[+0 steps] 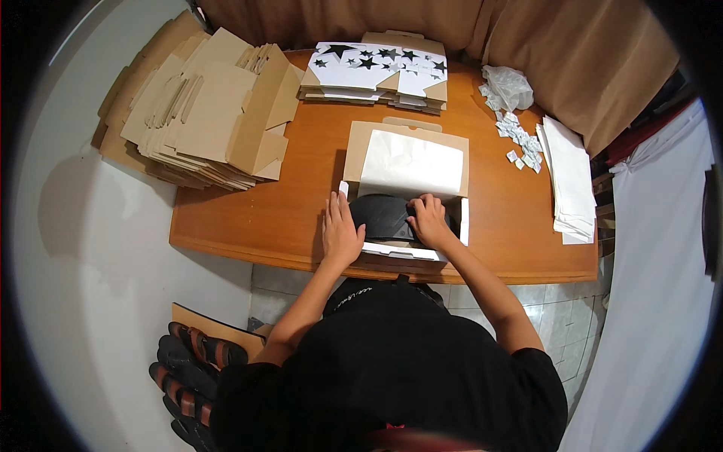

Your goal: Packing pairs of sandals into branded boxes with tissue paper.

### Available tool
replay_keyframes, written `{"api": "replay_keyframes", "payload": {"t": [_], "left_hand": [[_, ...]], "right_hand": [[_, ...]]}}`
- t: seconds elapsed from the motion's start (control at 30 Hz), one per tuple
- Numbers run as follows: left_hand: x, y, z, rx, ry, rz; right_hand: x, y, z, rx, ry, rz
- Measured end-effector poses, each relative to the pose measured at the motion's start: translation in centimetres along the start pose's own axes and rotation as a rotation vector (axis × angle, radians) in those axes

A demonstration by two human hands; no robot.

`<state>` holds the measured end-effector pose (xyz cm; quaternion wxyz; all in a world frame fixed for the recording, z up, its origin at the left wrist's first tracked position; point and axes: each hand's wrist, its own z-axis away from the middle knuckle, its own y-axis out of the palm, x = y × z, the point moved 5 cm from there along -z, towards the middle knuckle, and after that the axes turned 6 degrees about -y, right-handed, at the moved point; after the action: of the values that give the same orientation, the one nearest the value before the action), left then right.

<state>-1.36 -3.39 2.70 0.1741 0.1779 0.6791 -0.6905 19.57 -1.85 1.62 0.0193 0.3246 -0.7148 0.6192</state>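
Note:
An open cardboard box (pixel 465 223), white outside, stands near the table's front edge with its lid raised at the back. White paper (pixel 414 162) lies against the inside of that lid. In the box is a black sandal (pixel 382 217), its smooth rounded sole showing; part of it is under my right hand. My left hand (pixel 343 235) lies along the box's left wall with the fingers stretched out and the thumb toward the sandal. Curled over the sandal's right part, the fingers of my right hand (pixel 429 221) grip it.
Flat brown cartons (pixel 203 113) are piled at the back left. Boxes with black stars (pixel 373 71) stand at the back. To the right are small white sachets (pixel 516 139), a clear plastic bag (pixel 508 87) and stacked white paper (pixel 568 177). Several sandals (pixel 184 377) lie low left.

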Motion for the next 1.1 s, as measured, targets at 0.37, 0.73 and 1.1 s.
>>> {"api": "replay_keyframes", "payload": {"t": [0.37,0.73,1.1], "left_hand": [[-10.5,1.3,1.9,0.245,0.637,0.161],[-14.8,4.9,-0.4,0.437,0.703,0.208],[-14.7,8.0,-1.1,0.604,0.522,0.179]], "right_hand": [[0.7,-6.9,-1.4,-0.24,0.078,-0.586],[-17.2,-11.0,3.7,-0.671,0.491,-0.486],[-35.0,-9.6,1.1,-0.32,0.568,0.127]]}}
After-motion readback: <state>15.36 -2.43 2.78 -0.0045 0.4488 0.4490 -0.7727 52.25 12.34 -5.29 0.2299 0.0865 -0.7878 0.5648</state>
